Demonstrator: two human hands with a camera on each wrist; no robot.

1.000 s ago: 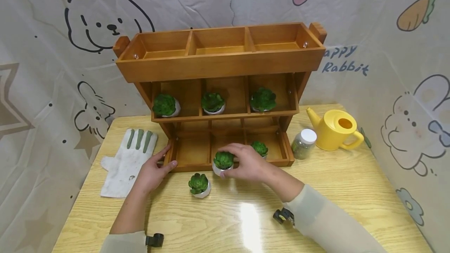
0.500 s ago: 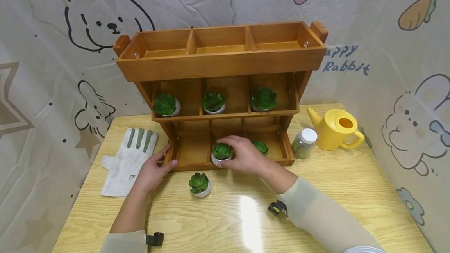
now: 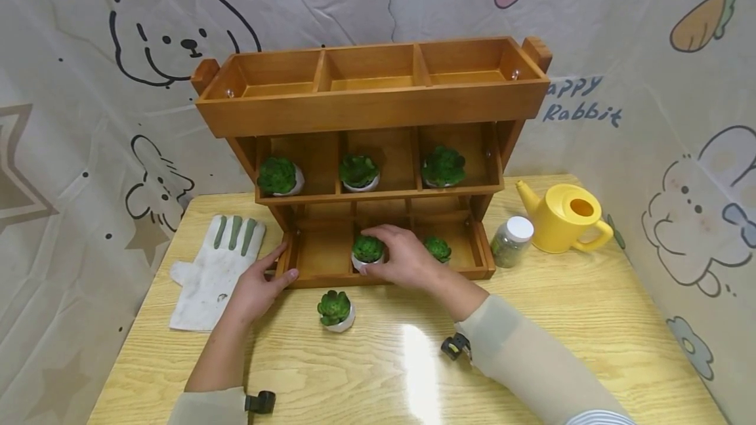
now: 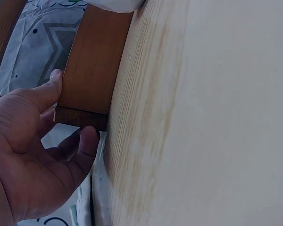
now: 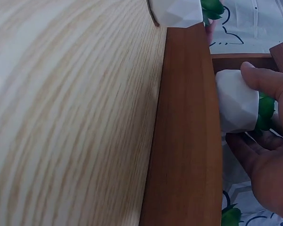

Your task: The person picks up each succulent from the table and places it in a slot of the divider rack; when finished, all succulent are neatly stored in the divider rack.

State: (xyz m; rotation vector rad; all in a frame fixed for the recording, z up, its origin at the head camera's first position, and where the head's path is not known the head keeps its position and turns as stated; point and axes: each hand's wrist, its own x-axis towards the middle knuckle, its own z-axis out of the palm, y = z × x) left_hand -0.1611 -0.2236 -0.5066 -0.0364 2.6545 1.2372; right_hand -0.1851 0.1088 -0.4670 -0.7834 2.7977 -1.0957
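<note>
My right hand (image 3: pixel 404 258) holds a small potted succulent (image 3: pixel 368 250) in the bottom tier's middle compartment. In the right wrist view, thumb and fingers pinch its white faceted pot (image 5: pixel 237 101) just behind the front board. My left hand (image 3: pixel 260 288) grips the lower left corner of the three-tier wooden plant stand (image 3: pixel 372 110); the left wrist view shows thumb and fingers on either side of the end of its board (image 4: pixel 92 61). Another succulent (image 3: pixel 437 249) sits in the bottom right compartment, partly hidden by my right hand. One more potted succulent (image 3: pixel 335 311) stands on the table before the stand.
Three succulents fill the middle tier, one per compartment, the central one (image 3: pixel 359 172) among them. A white glove (image 3: pixel 218 274) lies at left on the wooden table (image 3: pixel 354 379). To the right stand a lidded jar (image 3: pixel 512 241) and a yellow watering can (image 3: pixel 564 218).
My right hand has moved the succulent slightly left and back, from over the front board into the bottom middle compartment. The left hand stays on the corner.
</note>
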